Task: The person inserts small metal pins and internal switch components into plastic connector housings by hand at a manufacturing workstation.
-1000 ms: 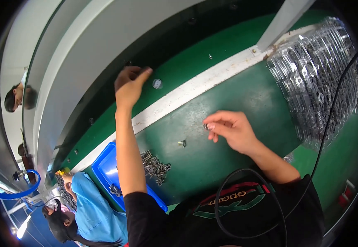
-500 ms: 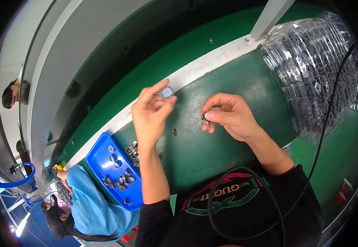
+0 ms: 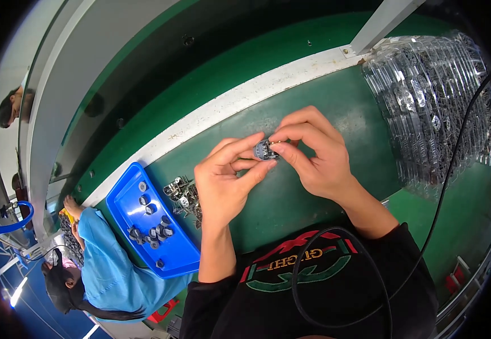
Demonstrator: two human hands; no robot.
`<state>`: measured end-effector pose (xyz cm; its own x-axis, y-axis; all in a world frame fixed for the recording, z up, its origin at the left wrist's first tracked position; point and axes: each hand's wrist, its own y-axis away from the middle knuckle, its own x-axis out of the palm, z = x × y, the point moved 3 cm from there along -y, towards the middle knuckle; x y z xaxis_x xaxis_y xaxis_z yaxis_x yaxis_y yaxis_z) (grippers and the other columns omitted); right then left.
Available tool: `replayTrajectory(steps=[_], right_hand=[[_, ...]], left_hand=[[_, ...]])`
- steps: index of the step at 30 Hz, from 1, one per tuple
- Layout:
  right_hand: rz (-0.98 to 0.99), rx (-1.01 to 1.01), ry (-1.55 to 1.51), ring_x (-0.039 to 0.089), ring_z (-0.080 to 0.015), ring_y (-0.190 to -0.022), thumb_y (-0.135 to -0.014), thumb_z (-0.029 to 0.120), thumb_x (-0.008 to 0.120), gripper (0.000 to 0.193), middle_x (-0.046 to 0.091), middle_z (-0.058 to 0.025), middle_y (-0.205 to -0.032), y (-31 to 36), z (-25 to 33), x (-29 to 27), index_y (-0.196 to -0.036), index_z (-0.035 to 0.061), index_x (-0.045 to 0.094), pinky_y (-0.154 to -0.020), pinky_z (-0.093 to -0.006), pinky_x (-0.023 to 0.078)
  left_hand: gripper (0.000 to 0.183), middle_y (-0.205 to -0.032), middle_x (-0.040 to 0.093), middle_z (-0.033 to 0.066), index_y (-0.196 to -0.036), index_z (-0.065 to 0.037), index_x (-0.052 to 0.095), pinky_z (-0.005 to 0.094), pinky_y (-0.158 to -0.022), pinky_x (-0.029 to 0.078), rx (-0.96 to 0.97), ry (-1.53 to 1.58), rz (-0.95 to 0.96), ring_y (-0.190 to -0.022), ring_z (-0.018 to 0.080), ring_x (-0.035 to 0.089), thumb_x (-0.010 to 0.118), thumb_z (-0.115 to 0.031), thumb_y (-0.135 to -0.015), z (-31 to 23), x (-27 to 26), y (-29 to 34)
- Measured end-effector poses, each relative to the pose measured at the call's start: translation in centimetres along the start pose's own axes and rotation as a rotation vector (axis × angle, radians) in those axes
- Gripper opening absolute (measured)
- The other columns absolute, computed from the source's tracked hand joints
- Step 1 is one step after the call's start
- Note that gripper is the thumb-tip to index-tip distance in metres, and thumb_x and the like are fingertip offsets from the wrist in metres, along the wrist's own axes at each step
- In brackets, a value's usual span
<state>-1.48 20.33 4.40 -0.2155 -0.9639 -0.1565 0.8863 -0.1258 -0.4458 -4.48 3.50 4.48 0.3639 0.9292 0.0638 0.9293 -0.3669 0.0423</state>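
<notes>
Both hands up over the green bench [image 3: 245,229], fingertips nearly meeting in front of the person's chest.

Left hand [image 3: 223,175]: forefinger above, thumb below, spread only as wide as the small dark round cap [image 3: 260,150] gripped between them. The cap's slotted face is turned toward the right hand. Other left fingers curl in behind; whether they touch the cap, cannot tell.

Right hand [image 3: 320,158]: thumb and forefinger almost closed, pinching a small metal piece [image 3: 276,143] at the cap's right edge. Piece and cap appear to touch; how far in it sits, too small to tell. Remaining fingers bent, drawn back from the pinch.

Left of the left forearm: a blue tray [image 3: 180,253] with loose dark caps [image 3: 159,231], most bunched in the middle. Heap of metal parts [image 3: 183,195] on the bench, between tray and left hand.

Far side of the bench: a white strip [image 3: 228,107]. To the right, a tall stack of clear plastic trays [image 3: 426,107], a black cable [image 3: 459,141] crossing in front. Lower left, a co-worker in a blue top [image 3: 109,271].
</notes>
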Motion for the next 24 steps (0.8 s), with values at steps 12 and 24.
replayTrajectory(steps=[12,24], right_hand=[[-0.032,-0.212,0.228,0.06,-0.0228,-0.07,-0.075,-0.006,0.072,0.019,0.06,-0.007,-0.087,-0.1,0.2,1.7,-0.092,0.0017,0.068,-0.057,-0.0306,0.049],[0.408,-0.208,0.525,0.052,-0.0228,-0.087,-0.078,0.024,0.07,0.023,0.051,-0.0047,-0.089,2.3,-3.1,8.1,-0.094,0.0079,0.066,-0.077,-0.0328,0.048]], left_hand=[[0.041,-0.098,0.063,0.0077,-0.116,0.005,0.068,0.0208,-0.072,0.056,-0.03,0.195,0.017,-0.083,0.0114,0.066,0.073,0.017,-0.077,0.9,-1.4,0.3],[0.023,-0.09,0.074,0.0118,-0.107,-0.001,0.074,0.0248,-0.078,0.051,-0.09,-0.616,-0.404,-0.084,0.0146,0.069,0.071,-0.005,-0.084,2.5,-15.5,-9.7]])
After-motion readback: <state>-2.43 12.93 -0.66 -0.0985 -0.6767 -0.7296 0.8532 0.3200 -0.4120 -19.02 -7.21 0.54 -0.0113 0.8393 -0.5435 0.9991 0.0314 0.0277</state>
